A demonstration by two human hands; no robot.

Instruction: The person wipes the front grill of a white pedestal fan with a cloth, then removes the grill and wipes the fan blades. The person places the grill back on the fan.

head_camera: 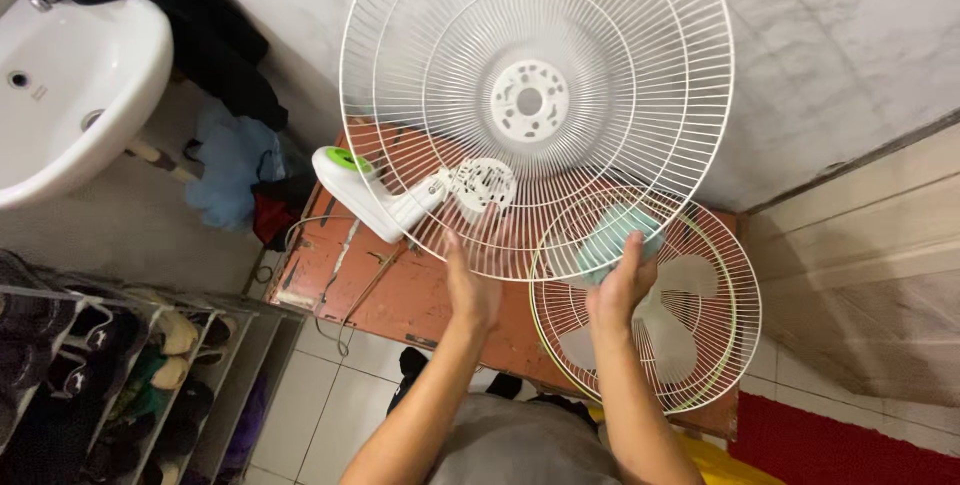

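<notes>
A round white wire fan guard [537,95], domed with a perforated plastic hub, fills the upper centre of the frame. The left hand [472,285] presses against its lower rim, fingers straight behind the wires. The right hand [622,280] holds a pale teal cloth [612,235] against the same rim, fingers curled around it. Below lie a second guard [720,295] over translucent blades, the white motor housing [365,190] and a worn red table [420,300]. At lower left, a metal rack [240,345] holds shoes.

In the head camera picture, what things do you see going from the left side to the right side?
White sink → shoe rack → fan motor body → left hand → right hand → fan guard lying on the table
</notes>
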